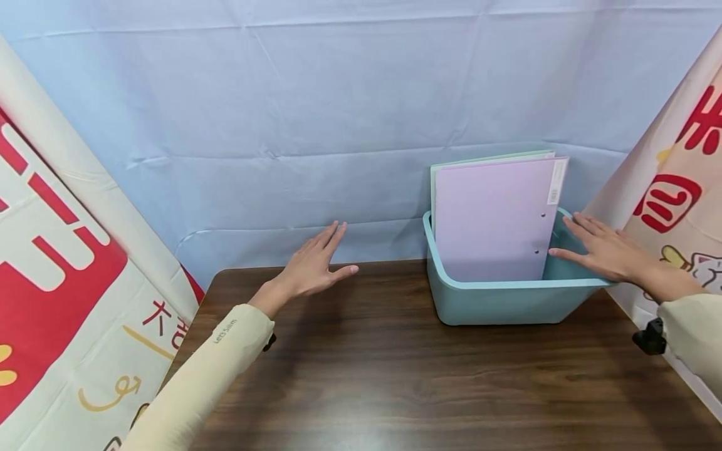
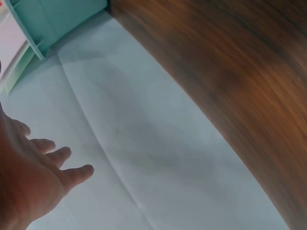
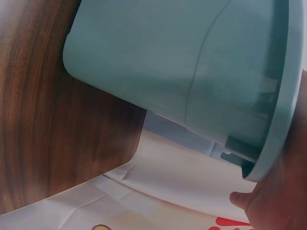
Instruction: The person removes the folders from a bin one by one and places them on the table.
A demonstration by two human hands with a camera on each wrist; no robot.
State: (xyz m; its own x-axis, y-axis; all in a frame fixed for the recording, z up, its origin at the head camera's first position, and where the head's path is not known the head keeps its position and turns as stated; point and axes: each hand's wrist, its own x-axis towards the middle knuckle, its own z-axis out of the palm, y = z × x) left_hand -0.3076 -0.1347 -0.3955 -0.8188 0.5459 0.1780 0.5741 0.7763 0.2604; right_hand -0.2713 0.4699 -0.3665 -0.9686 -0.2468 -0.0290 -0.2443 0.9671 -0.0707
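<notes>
A teal plastic bin (image 1: 502,304) stands at the back right of the wooden table. Upright in it lean a lilac clipboard-like folder (image 1: 491,219) with a white label and a pale green one (image 1: 433,188) behind it. My right hand (image 1: 606,247) is at the bin's right end, fingers extended over the rim; the right wrist view shows part of that hand beside the rim (image 3: 288,110). Left of the bin and apart from it, my left hand (image 1: 309,266) hovers over the table's back edge with straight, spread fingers and nothing in it.
The brown table (image 1: 383,376) has its back edge against a pale blue cloth (image 1: 338,125). Printed cloths with red characters hang at the left (image 1: 68,250) and right (image 1: 682,188), close to the table's sides.
</notes>
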